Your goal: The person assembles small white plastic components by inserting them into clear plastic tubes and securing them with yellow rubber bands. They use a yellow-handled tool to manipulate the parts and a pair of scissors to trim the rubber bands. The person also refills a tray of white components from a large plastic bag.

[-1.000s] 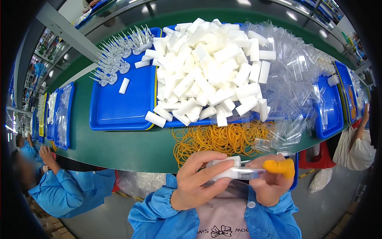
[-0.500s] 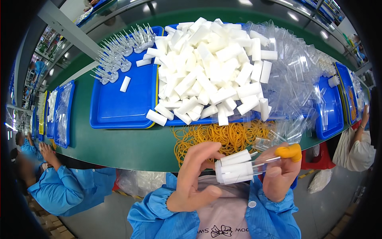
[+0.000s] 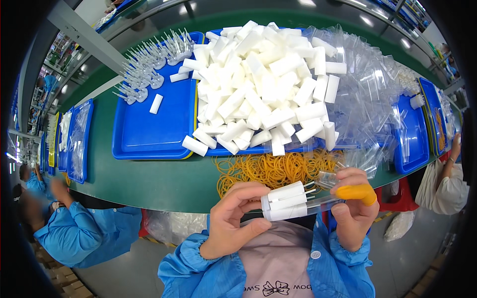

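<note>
My left hand grips a small bundle of white foam cylinders by its left end, thumb below and fingers above. Thin pale prongs stick out of the bundle's right end. My right hand, an orange-yellow finger cot on one finger, pinches a clear plastic tube. The tube's left end meets the lower right of the bundle; whether it sits over a prong I cannot tell. Both hands are held just off the table's near edge, in front of a heap of yellow rubber bands.
A large pile of white foam cylinders covers the middle tray. Clear plastic tubes are heaped to its right. The blue tray at left bears pronged white bases. Co-workers in blue and white sit either side.
My left fingers, spread beside the bundle before, have closed on its left end. The bundle has shifted slightly left and up. My right hand has changed its hold on the clear tube.
</note>
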The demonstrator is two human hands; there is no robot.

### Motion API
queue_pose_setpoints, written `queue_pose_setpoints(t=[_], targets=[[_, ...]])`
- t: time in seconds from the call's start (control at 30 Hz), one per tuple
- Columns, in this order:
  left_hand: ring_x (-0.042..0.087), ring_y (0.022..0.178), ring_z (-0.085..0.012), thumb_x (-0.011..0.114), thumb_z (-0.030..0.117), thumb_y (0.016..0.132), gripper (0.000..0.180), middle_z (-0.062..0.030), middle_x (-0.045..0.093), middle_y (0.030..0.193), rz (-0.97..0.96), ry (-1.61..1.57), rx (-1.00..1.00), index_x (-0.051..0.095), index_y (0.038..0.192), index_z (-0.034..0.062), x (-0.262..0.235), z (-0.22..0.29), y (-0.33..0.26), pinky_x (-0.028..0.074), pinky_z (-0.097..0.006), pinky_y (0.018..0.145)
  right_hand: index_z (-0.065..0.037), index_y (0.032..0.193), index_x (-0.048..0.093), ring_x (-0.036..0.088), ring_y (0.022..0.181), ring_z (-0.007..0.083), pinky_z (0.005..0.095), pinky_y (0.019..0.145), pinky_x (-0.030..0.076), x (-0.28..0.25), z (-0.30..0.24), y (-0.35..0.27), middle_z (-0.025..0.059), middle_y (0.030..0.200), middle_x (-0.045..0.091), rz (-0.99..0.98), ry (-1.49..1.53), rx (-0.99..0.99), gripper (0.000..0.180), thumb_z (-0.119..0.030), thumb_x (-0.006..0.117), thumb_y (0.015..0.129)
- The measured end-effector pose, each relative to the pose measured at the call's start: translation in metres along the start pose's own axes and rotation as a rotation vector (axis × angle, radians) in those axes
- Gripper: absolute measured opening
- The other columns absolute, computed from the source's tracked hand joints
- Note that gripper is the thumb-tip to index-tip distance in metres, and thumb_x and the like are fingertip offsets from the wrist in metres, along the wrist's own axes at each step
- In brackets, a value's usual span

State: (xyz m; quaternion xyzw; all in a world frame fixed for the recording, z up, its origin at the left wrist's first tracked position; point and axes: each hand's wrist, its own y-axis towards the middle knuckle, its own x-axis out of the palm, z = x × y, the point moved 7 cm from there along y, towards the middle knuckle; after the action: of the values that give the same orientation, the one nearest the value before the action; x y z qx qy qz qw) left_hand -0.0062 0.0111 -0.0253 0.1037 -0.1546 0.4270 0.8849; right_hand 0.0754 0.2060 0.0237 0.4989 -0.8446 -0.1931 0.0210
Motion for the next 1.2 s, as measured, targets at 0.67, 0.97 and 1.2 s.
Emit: queue_pose_setpoints(t=[0.67, 0.97, 1.2], targets=[[0.055, 0.108, -0.0231, 0.075, -0.001, 0.072, 0.043, -0.0143, 0.049, 0.114, -0.003, -0.091, 0.006, 0.057, 0.110, -0.0063, 0.014, 0.001, -0.012, 0.047, -0.037, 0.097, -0.007, 0.080, 0.063, 0.052, 0.109, 0.0299, 0.0565, 0.102, 0.027, 0.020, 0.001, -0.026, 0.0043, 0.088, 0.061, 0.022, 0.061, 0.040, 0.020, -0.013, 0.076, 0.066], [0.054, 0.106, -0.0234, 0.074, 0.005, 0.074, 0.043, -0.0150, 0.051, 0.114, 0.218, -0.059, 0.160, 0.054, 0.111, -0.0027, -0.019, 0.004, -0.010, 0.044, -0.037, 0.094, -0.002, 0.093, 0.063, 0.053, 0.100, 0.0278, 0.0391, 0.084, 0.042, -0.027, -0.006, 0.003, 0.0099, 0.098, 0.058, 0.072, -0.277, 0.005, 0.029, -0.008, 0.073, 0.066], [0.054, 0.103, -0.0212, 0.076, 0.017, 0.074, 0.046, -0.0143, 0.052, 0.113, 0.298, -0.110, 0.097, 0.054, 0.111, -0.0002, -0.021, 0.000, -0.009, 0.043, -0.034, 0.091, -0.007, 0.092, 0.066, 0.047, 0.081, 0.0248, 0.0389, 0.074, 0.032, -0.002, 0.009, 0.004, 0.0047, 0.087, 0.052, -0.203, -1.028, -0.130, 0.029, -0.016, 0.074, 0.064]])
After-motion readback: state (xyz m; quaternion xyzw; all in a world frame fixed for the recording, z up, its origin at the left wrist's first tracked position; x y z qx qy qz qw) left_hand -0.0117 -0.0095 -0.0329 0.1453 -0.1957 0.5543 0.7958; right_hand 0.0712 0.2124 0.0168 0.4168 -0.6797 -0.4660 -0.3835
